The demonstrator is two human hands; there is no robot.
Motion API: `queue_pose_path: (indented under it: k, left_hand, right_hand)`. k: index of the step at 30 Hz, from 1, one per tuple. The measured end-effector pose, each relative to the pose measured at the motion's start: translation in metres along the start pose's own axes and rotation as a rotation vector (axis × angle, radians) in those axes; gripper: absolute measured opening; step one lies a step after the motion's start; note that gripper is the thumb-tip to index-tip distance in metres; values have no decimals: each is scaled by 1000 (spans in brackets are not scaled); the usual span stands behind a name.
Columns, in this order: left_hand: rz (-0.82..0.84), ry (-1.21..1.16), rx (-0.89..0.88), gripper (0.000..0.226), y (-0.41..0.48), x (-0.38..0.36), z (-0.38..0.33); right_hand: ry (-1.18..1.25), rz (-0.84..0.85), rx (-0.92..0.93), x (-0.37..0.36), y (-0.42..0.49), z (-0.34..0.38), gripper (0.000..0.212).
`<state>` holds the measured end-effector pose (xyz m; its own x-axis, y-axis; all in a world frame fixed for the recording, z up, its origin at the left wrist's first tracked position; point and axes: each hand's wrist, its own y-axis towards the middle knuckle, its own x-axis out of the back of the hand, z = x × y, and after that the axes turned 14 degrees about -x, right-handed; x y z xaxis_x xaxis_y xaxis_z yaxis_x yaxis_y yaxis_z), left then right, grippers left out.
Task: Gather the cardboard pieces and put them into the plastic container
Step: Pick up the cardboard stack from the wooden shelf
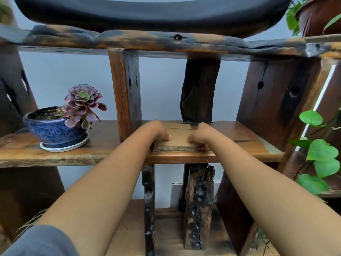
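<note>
A flat stack of brown cardboard pieces [178,140] lies on the middle wooden shelf [239,145], near its front edge. My left hand [156,131] grips the stack's left side, thumb on top. My right hand [202,133] grips the right side the same way. Both sets of fingers curl down around the stack's edges and are partly hidden. One more cardboard sheet [177,125] shows behind, slightly offset. No plastic container is in view.
A blue glazed pot [55,132] with a purple succulent stands on the shelf to the left. Wooden uprights [125,93] flank the stack. Green leafy vines [321,154] hang at the right. A dark curved object [147,12] sits on the upper shelf.
</note>
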<state>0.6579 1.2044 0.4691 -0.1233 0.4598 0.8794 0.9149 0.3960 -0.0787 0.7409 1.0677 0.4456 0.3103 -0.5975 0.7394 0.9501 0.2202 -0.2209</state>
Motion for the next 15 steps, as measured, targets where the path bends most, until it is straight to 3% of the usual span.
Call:
queue_pose_path:
  k: [3, 7, 15]
  left_hand:
    - [3, -140, 64, 68, -7, -4, 2]
    - [-115, -305, 49, 75, -20, -11, 7]
    - [-225, -383, 10, 74, -64, -37, 11]
  right_hand:
    - [32, -13, -3, 0, -10, -2, 41]
    - [125, -34, -8, 0, -22, -10, 48]
    - [147, -55, -10, -11, -59, -44, 41]
